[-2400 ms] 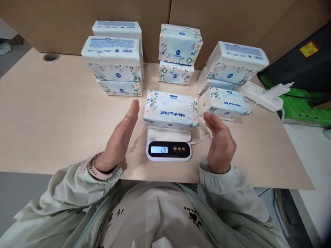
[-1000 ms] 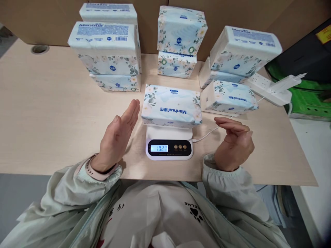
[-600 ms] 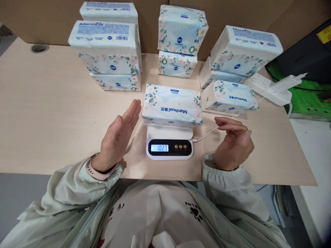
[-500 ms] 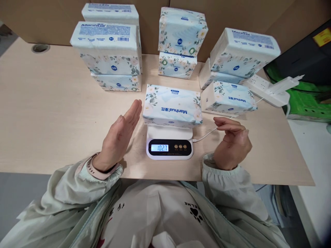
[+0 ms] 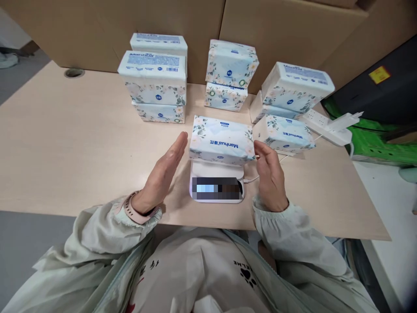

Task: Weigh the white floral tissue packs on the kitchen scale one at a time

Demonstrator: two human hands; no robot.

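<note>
A pack of tissues [image 5: 223,139] with a flower print rests on a white kitchen scale [image 5: 216,169], whose display is blurred into blocks. To the left of the pack, my left hand [image 5: 163,171] is open, its fingers stretched out together and a small gap away from the pack. My right hand [image 5: 271,176] is at the pack's right end, fingers extended and slightly bent, with nothing gripped. Its fingertips are right by the pack's side; whether they touch it I cannot tell.
Stacked tissue packs stand behind on the left [image 5: 156,91], in the middle [image 5: 231,65] and on the right [image 5: 296,89]. A single pack [image 5: 285,134] lies before the right stack, near a white power strip [image 5: 329,126]. Cardboard [image 5: 163,17] lines the table's back.
My right hand has moved left, up to the pack's right end, and its fingers have straightened. My left hand stays beside the pack. The camera view has shifted slightly.
</note>
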